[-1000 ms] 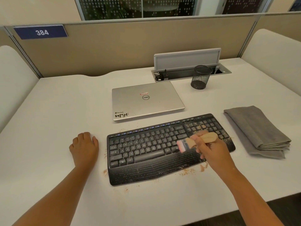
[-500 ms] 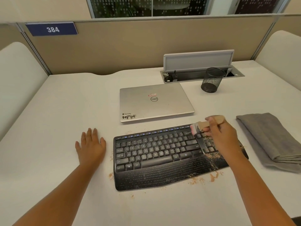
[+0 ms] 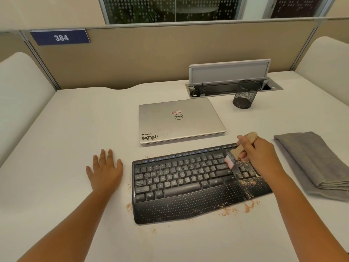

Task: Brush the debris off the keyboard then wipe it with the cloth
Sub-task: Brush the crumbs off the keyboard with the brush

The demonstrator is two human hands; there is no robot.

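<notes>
A black keyboard (image 3: 181, 182) with a dotted palm rest lies on the white desk (image 3: 75, 120). Brown debris (image 3: 249, 183) covers its right end and lies scattered on the desk along its front edge. My right hand (image 3: 258, 156) grips a small wooden-handled brush (image 3: 239, 150), whose bristles touch the keys at the upper right, next to the number pad. My left hand (image 3: 104, 171) lies flat on the desk just left of the keyboard, fingers spread, holding nothing. A folded grey cloth (image 3: 313, 163) rests to the right of the keyboard.
A closed silver laptop (image 3: 179, 121) sits directly behind the keyboard. A black mesh pen cup (image 3: 245, 94) stands at the back right beside an open cable tray with a raised lid (image 3: 229, 72). Beige partitions enclose the desk at the back and sides.
My right hand carried the brush from the keyboard's middle front up to its top right corner, then a little down onto the keys. My left hand uncurled and now lies flat.
</notes>
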